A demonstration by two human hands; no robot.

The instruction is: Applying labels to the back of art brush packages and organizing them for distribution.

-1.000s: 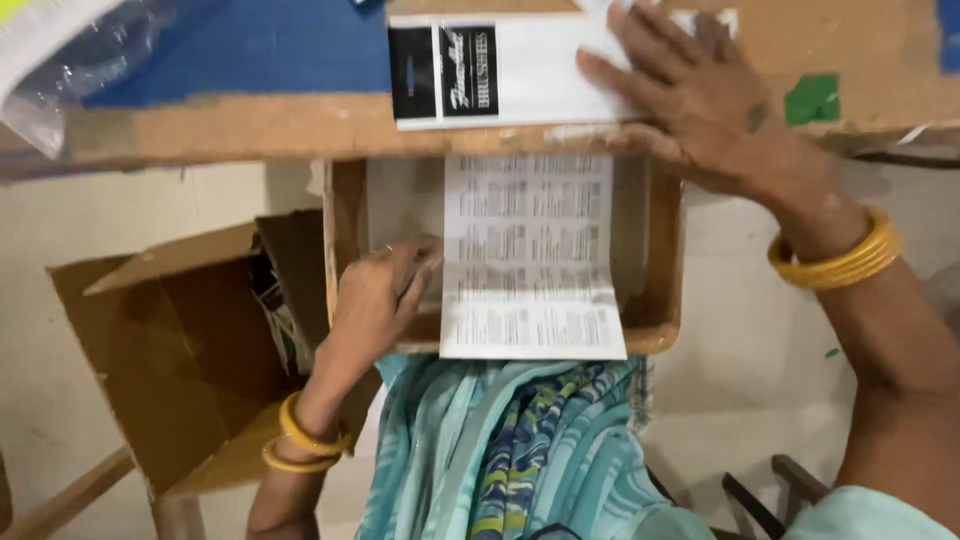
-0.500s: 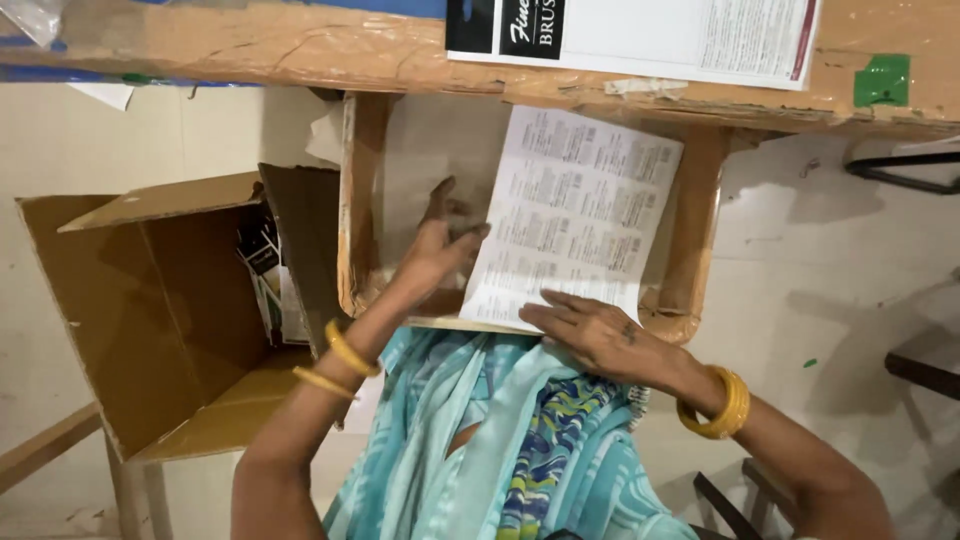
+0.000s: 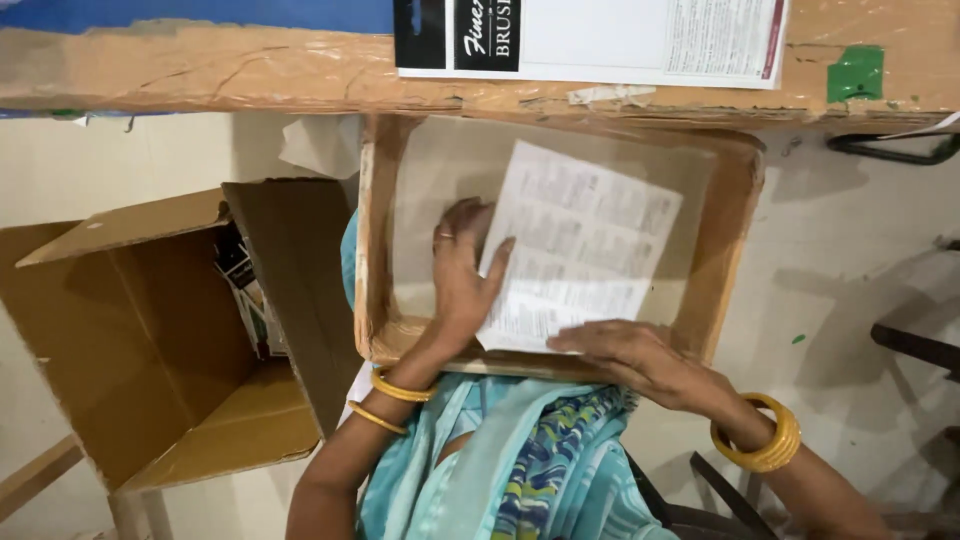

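Inside the shallow cardboard tray (image 3: 735, 240) on our lap, a printed sheet (image 3: 580, 250) lies tilted. Our left hand (image 3: 460, 275) lies flat, grip spread on its left edge; our right hand (image 3: 630, 355) presses its near edge, fingers flat.

Open from above: shallow cardboard tray (image 3: 372, 250), walled on all four sides, left and far parts of its floor bare. Printed sheet (image 3: 580, 250) tilted across the middle and right, pinned by left hand (image 3: 462, 275) at its left edge and right hand (image 3: 625, 352) at its near edge. Overhanging the tray's far wall: worktop (image 3: 200, 75) edge with a white leaflet (image 3: 600, 35). Beside the tray's left wall: open cardboard box (image 3: 140, 340), mostly hollow, packets stacked at its right side
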